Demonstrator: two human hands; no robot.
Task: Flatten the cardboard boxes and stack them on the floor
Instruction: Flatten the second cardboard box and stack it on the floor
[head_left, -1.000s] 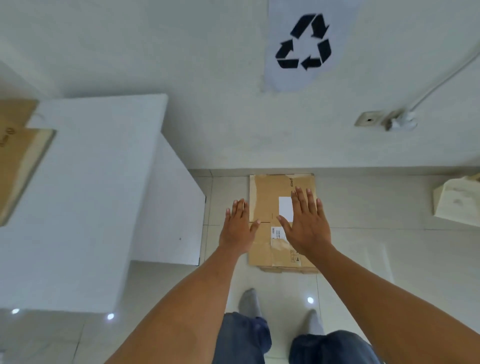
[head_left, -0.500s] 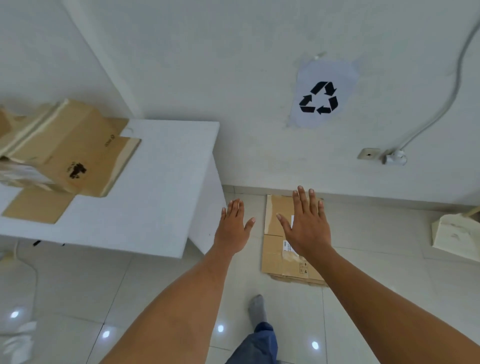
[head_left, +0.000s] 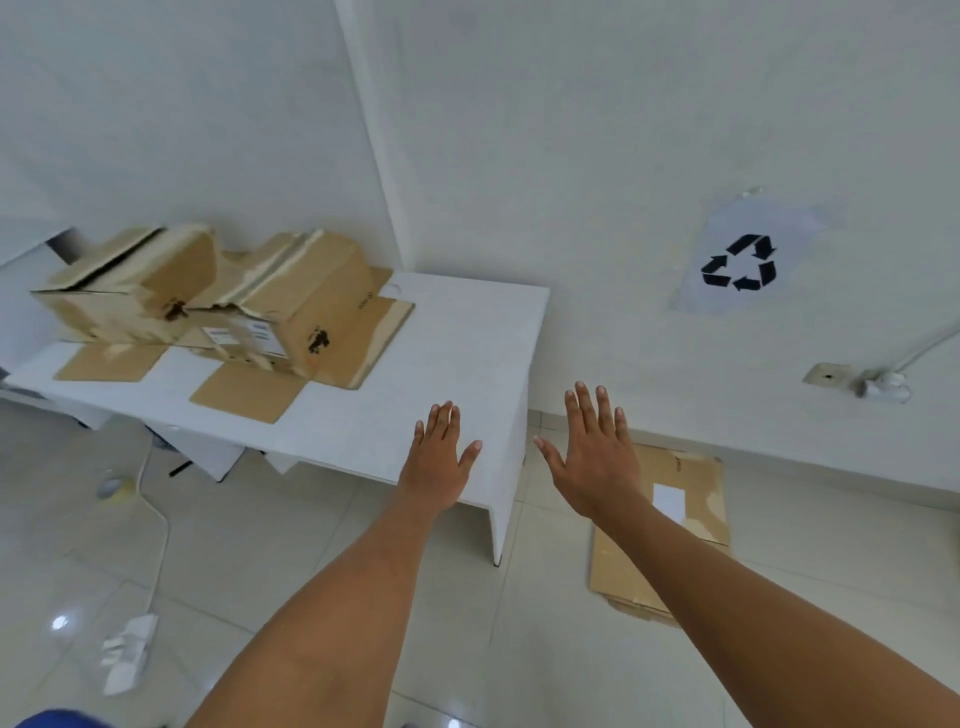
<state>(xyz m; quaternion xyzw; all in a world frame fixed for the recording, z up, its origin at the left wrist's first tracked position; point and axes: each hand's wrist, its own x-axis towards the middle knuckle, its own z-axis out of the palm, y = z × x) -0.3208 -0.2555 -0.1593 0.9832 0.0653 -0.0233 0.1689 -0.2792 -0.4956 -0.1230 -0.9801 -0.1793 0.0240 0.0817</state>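
Note:
Two unflattened cardboard boxes stand on the white table (head_left: 457, 338): one box (head_left: 306, 312) with a shipping label near the middle, another box (head_left: 130, 286) at the far left, both with flaps spread on the tabletop. A flattened cardboard stack (head_left: 685, 499) lies on the floor by the wall, below a recycling sign (head_left: 740, 262). My left hand (head_left: 436, 457) hovers over the table's near right corner, fingers straight, holding nothing. My right hand (head_left: 597, 457) is raised beside it, fingers spread and empty, above the floor between the table and the flattened stack.
A white cable (head_left: 156, 519) runs across the tiled floor at left to a power strip (head_left: 127, 654). A wall socket (head_left: 826, 374) with a plug and cord sits low on the right wall. The wall corner rises behind the table.
Both hands have lifted off the flattened cardboard on the floor. My view has swung up and left, bringing the table and its boxes into sight.

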